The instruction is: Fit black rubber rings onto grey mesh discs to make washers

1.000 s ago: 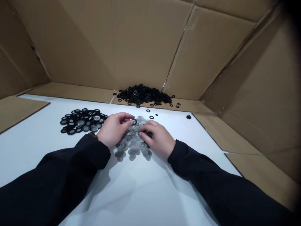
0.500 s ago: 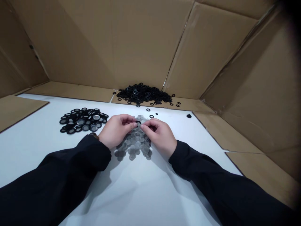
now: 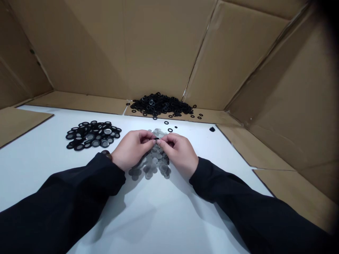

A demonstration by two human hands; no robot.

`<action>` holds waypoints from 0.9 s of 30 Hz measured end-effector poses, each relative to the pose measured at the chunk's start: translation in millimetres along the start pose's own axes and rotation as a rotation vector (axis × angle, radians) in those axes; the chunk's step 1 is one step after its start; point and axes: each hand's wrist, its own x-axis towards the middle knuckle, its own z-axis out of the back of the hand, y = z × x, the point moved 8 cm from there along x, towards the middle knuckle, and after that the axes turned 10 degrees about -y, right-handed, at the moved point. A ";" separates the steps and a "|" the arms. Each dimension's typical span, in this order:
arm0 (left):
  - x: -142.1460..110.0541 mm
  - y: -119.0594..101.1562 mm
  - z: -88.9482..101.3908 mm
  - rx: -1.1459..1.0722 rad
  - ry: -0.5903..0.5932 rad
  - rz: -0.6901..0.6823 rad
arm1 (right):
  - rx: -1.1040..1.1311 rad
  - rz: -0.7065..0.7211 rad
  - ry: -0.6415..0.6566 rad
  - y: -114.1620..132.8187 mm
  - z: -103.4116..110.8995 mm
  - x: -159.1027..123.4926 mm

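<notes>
Between the fingertips of both hands is a small black ring (image 3: 156,138), mostly covered by the thumbs. My left hand (image 3: 135,148) pinches it from the left, and my right hand (image 3: 180,151) pinches it from the right. Whether a disc sits inside the ring is hidden. Thin grey mesh-like discs (image 3: 150,167) lie in a loose heap beneath the hands on the white table. To the left, black rings with grey discs in them (image 3: 90,137) form a separate pile.
A big heap of black rings (image 3: 161,105) rests on the cardboard strip at the back, with a few stray rings (image 3: 170,130) in front. A small black piece (image 3: 212,129) lies at the right. Cardboard walls (image 3: 159,46) enclose the table (image 3: 148,218).
The fingertips have closed in on the ring, and the thumbs now cover more of it. Both hands otherwise keep nearly the same place above the grey discs.
</notes>
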 end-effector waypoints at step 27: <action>-3.1 -9.3 -4.1 0.059 -0.004 -0.119 | 0.025 0.096 0.047 13.7 -0.6 -3.0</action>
